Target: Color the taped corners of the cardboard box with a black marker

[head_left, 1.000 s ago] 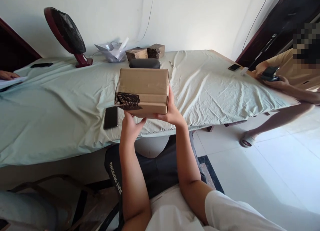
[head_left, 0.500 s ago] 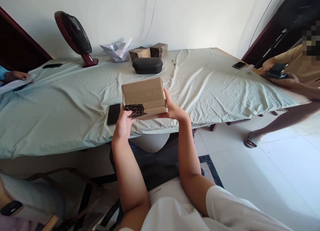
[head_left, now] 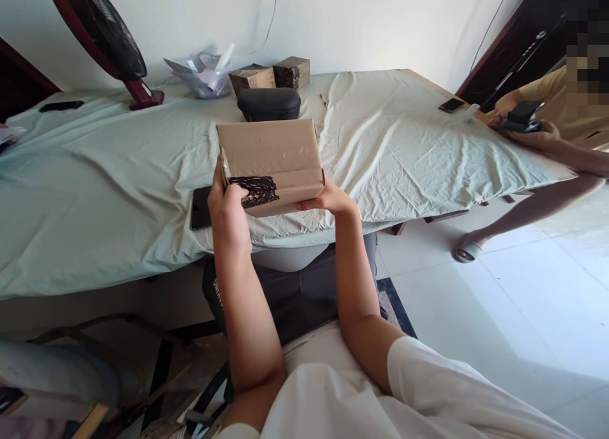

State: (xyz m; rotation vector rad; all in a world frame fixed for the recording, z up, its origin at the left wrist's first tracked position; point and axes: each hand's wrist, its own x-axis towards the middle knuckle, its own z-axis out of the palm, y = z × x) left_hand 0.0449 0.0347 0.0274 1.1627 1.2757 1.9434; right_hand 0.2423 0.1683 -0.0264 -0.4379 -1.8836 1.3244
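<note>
- Head view: left hand [head_left: 231, 216] is gripping the cardboard box [head_left: 269, 148] by its left end.
- Right hand [head_left: 332, 198] is supporting the right end.
- Both are holding it above the counter [head_left: 118, 185], black case [head_left: 269, 104] lying beyond.

The top of the fan [head_left: 110, 36] is cut off by the upper edge. The nearest phone [head_left: 200, 209] is partly covered by the left hand [head_left: 229, 216]. The right hand's [head_left: 335, 198] fingers are mostly hidden by the box [head_left: 271, 150].
</note>
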